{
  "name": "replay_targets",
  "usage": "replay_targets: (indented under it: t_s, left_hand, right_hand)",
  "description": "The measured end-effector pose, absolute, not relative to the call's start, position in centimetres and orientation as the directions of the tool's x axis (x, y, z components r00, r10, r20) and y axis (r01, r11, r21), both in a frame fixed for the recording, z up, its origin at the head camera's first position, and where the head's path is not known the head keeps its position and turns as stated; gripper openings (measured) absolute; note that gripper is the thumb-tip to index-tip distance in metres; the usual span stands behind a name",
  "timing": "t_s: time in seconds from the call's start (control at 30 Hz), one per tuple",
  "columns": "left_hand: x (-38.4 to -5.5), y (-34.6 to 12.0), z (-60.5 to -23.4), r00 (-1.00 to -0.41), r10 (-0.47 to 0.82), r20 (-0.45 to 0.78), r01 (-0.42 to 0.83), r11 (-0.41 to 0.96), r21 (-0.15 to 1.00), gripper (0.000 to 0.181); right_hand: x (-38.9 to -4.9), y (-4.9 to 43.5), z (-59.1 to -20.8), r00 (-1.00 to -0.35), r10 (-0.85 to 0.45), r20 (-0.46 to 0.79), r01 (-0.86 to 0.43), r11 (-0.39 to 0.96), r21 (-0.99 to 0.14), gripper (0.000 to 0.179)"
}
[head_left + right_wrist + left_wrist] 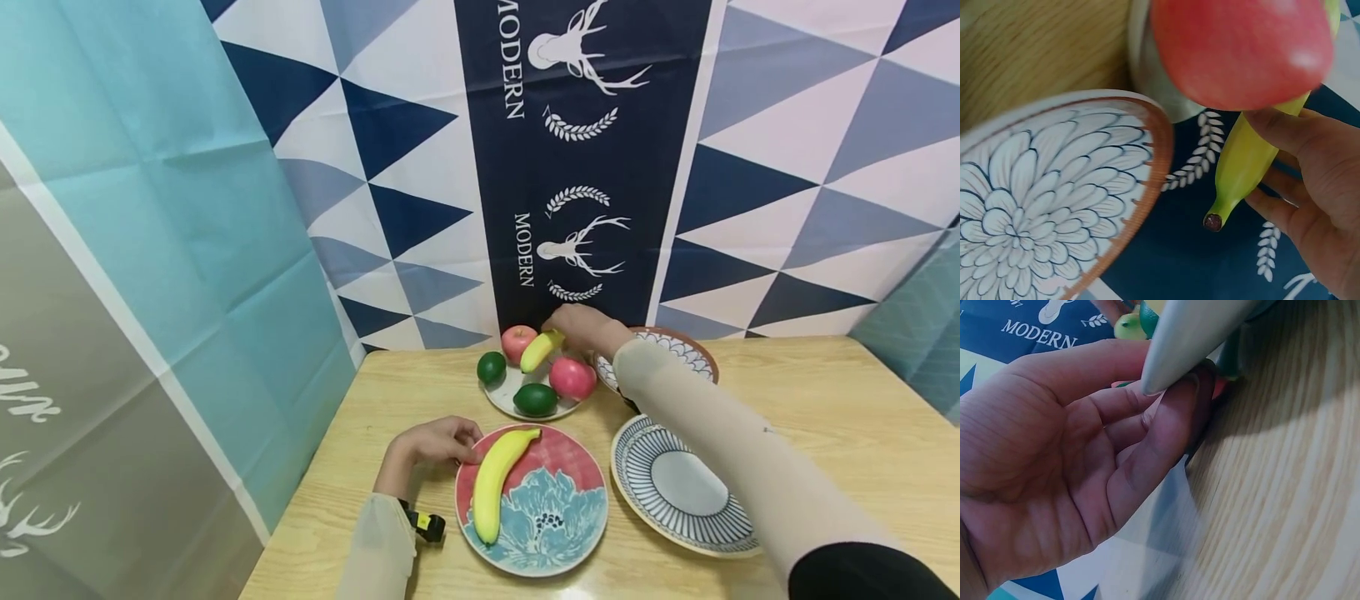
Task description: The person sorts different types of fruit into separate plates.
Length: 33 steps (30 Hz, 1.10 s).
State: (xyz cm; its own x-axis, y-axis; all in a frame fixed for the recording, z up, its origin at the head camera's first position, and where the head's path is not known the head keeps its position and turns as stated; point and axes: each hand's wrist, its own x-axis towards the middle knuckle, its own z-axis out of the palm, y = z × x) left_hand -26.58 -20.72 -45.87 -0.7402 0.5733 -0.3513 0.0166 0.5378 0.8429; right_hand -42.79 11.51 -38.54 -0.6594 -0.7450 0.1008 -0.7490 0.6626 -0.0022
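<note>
My left hand (435, 442) pinches the left rim of a red and blue flower-patterned plate (581, 467); the left wrist view shows the plate's edge (1185, 344) between thumb and fingers. A large yellow banana (497, 483) lies on that plate. Farther back, my right hand (588, 329) grips a second banana (542, 350) by one end, over a white plate (513, 387) of fruit. In the right wrist view, thumb and fingers lie around this banana (1244, 153), partly behind a pink-red fruit (1241, 50). The white plate also bears a red apple (517, 342) and dark green fruits (536, 400).
Right of the fruit plate stands a brown-rimmed petal-patterned dish (693, 354), partly covered by my right arm. Nearer lies a plate with dark radial stripes (686, 483), under the same forearm in view. A patterned cloth (405, 308) hangs behind the wooden table (397, 383).
</note>
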Motion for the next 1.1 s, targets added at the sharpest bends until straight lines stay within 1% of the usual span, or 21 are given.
replay_targets:
  t_s: [0.1, 0.17, 0.3, 0.43, 0.5, 0.7, 0.83, 0.97, 1.1]
  left_hand:
    - [-26.7, -20.8, -45.8, -0.741, 0.574, -0.350, 0.019, 0.538, 0.843, 0.018]
    - [-26.7, -20.9, -45.7, -0.741, 0.574, -0.348, 0.024, 0.541, 0.841, 0.018]
    - [-26.8, -20.8, -45.6, -0.742, 0.572, -0.350, 0.022, 0.542, 0.840, 0.018]
    - [-26.9, -20.7, -45.5, -0.737, 0.579, -0.349, 0.032, 0.545, 0.838, 0.018]
    - [-26.9, -20.6, -45.5, -0.734, 0.583, -0.349, 0.037, 0.547, 0.836, 0.019]
    - [-26.9, -20.6, -45.5, -0.735, 0.582, -0.348, 0.032, 0.542, 0.840, 0.022]
    - [-26.9, -20.6, -45.6, -0.737, 0.577, -0.352, 0.026, 0.544, 0.839, 0.021]
    - [-26.9, -20.7, -45.8, -0.736, 0.575, -0.359, 0.012, 0.541, 0.841, 0.019]
    - [-26.8, -20.8, -45.8, -0.736, 0.578, -0.354, 0.016, 0.536, 0.844, 0.017]
  right_hand:
    - [-42.5, 11.4, -37.8, -0.616, -0.773, 0.151, -0.776, 0.629, 0.052, 0.034]
    - [-42.3, 11.3, -37.3, -0.604, -0.779, 0.166, -0.781, 0.621, 0.073, 0.034]
    - [-41.2, 10.9, -36.4, -0.601, -0.776, 0.193, -0.783, 0.620, 0.057, 0.040]
    - [-39.1, 10.5, -35.7, -0.590, -0.779, 0.213, -0.791, 0.610, 0.043, 0.043]
    - [-37.9, 10.3, -35.4, -0.568, -0.791, 0.227, -0.803, 0.593, 0.059, 0.045]
    - [-34.5, 9.3, -34.9, -0.469, -0.839, 0.275, -0.849, 0.514, 0.122, 0.045]
    - [-32.3, 8.4, -34.5, -0.416, -0.869, 0.269, -0.878, 0.461, 0.132, 0.045]
    - [-30.3, 7.6, -34.5, -0.373, -0.898, 0.234, -0.897, 0.413, 0.156, 0.047]
    - [-28.4, 7.0, -34.7, -0.356, -0.914, 0.195, -0.904, 0.390, 0.178, 0.044]
